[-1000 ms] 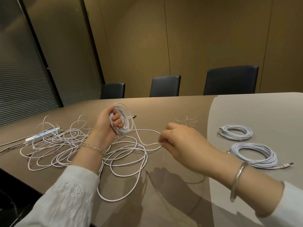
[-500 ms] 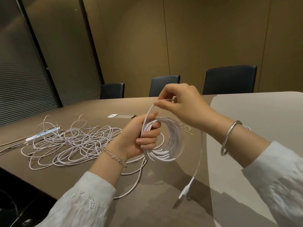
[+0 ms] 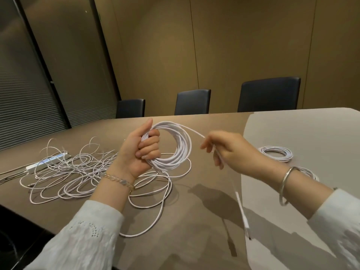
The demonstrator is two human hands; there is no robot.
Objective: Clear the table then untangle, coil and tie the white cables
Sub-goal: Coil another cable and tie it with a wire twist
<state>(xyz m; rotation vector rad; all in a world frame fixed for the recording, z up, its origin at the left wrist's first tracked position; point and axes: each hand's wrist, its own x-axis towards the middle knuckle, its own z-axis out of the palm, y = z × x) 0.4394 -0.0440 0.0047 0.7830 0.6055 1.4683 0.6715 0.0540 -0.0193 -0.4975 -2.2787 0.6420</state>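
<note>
- Brown counter (image 3: 194,221) w/ three dark chairs (image 3: 192,102) along far edge.
- Left hand (image 3: 136,152): fingers curled round white cable coil (image 3: 175,147), held upright above counter.
- Right hand (image 3: 226,149): fingers pinch the coil's free end; plug (image 3: 242,213) hangs blurred, prob. just above counter.
- Tangled cables (image 3: 78,176) lie toward left edge, over a power strip (image 3: 46,162).
- Two finished coils (image 3: 276,152) near right edge.
</note>
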